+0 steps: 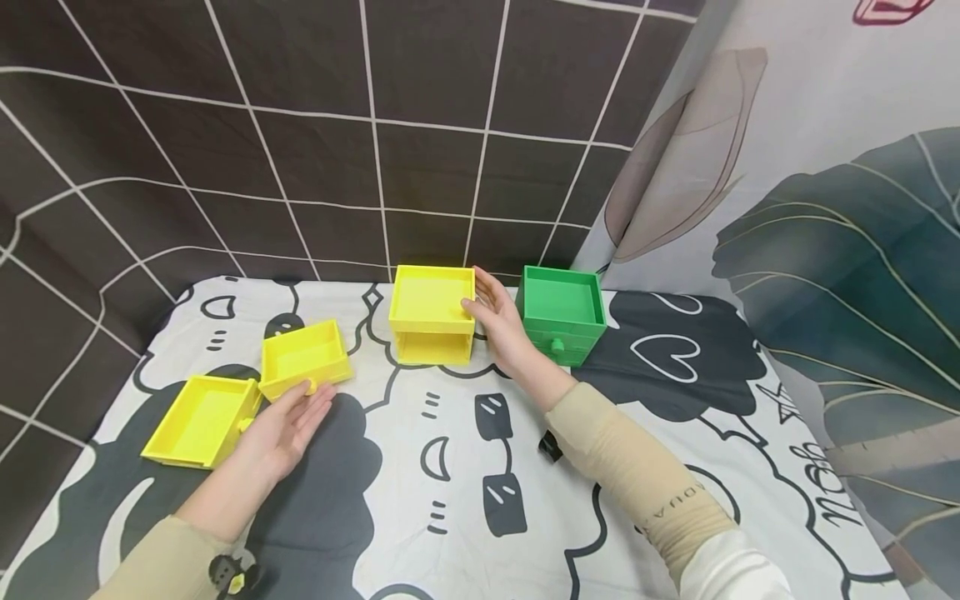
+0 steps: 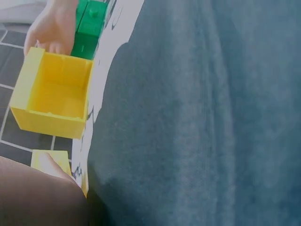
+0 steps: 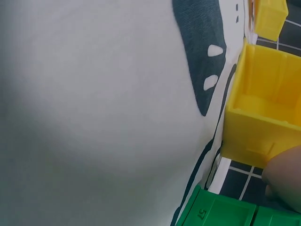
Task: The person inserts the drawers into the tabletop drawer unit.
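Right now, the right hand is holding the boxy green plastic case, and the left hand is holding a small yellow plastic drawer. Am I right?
Not quite: the right hand is holding the boxy yellow plastic case with the open front, not the green case. The head view shows it. The left hand is holding a small yellow plastic drawer, as you said.

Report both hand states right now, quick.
Left hand: closed, holding a yellow drawer by its front.
Right hand: open, touching the yellow cabinet.
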{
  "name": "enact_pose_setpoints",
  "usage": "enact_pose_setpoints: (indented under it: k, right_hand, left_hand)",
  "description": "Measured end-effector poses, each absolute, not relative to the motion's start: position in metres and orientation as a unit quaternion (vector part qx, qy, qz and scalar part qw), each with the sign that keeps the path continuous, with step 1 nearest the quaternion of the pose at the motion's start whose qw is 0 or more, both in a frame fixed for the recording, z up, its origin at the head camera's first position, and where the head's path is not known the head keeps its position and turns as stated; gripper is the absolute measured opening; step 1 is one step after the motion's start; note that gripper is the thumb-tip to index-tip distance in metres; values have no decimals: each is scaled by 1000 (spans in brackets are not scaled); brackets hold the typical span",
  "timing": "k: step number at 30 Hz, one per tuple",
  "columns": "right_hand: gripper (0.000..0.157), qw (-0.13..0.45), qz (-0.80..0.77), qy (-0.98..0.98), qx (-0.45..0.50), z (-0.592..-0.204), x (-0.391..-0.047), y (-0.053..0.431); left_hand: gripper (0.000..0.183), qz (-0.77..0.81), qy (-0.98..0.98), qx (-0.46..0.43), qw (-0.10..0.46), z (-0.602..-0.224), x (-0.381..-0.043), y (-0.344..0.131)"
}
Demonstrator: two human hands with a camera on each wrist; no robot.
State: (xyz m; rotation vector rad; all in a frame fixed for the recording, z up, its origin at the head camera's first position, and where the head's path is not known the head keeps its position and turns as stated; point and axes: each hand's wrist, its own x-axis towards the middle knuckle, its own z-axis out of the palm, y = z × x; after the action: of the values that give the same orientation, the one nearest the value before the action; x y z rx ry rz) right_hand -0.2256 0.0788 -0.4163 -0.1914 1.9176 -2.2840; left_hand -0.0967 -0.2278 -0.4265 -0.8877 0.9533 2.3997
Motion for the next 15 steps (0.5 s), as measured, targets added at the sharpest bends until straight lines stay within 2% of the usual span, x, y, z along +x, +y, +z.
enact_pose_setpoints:
  k: [7, 12, 15]
  right_hand:
    - [69, 70, -761, 641, -74, -420, -226, 82]
    - [68, 64, -759, 643, -81, -425, -228, 82]
    - [67, 62, -756, 646, -87, -426, -228, 81]
  left_hand:
    - [12, 863, 349, -301, 207, -419, -86, -226]
    - [21, 860, 357, -300, 208, -413, -77, -220]
    - [20, 857, 365, -294, 212, -410, -73, -215]
